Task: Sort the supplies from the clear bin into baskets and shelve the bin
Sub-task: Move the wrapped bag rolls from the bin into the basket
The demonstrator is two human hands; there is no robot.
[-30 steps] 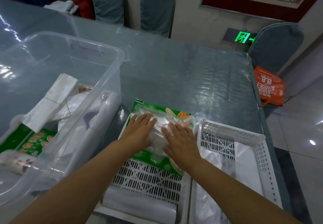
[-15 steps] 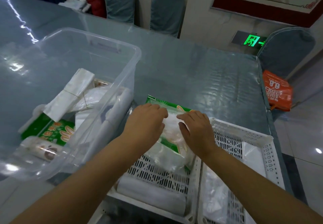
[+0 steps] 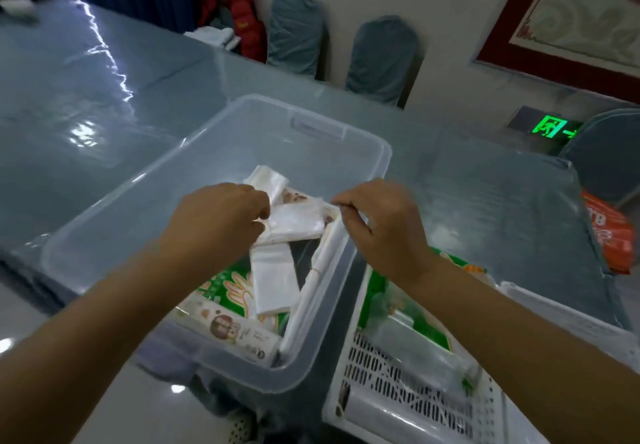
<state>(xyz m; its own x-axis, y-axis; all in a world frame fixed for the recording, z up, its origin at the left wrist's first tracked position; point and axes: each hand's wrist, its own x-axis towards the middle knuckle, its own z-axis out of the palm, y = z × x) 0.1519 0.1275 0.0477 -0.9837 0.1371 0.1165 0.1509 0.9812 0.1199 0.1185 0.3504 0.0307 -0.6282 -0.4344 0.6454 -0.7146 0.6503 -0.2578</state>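
Note:
The clear bin [image 3: 166, 180] sits on the table in front of me. Inside lie folded white plastic bag bundles [image 3: 273, 279], a green glove pack [image 3: 228, 286], a printed roll [image 3: 239, 334] and a long white roll [image 3: 317, 270]. My left hand [image 3: 221, 215] and my right hand [image 3: 377, 222] are both over the bin, fingers pinched on the two ends of one white bag bundle [image 3: 298, 223]. To the right stands a white slotted basket [image 3: 391, 384] with a green pack [image 3: 377, 291] and clear bags in it.
A second white basket [image 3: 561, 319] stands right of the first, mostly behind my right arm. An orange bag [image 3: 609, 232] hangs at the table's right edge. Covered chairs [image 3: 381, 59] line the far wall.
Both hands left the green pack in the white basket and moved left into the clear bin, where they now pinch a white bag bundle. My view has swung left.

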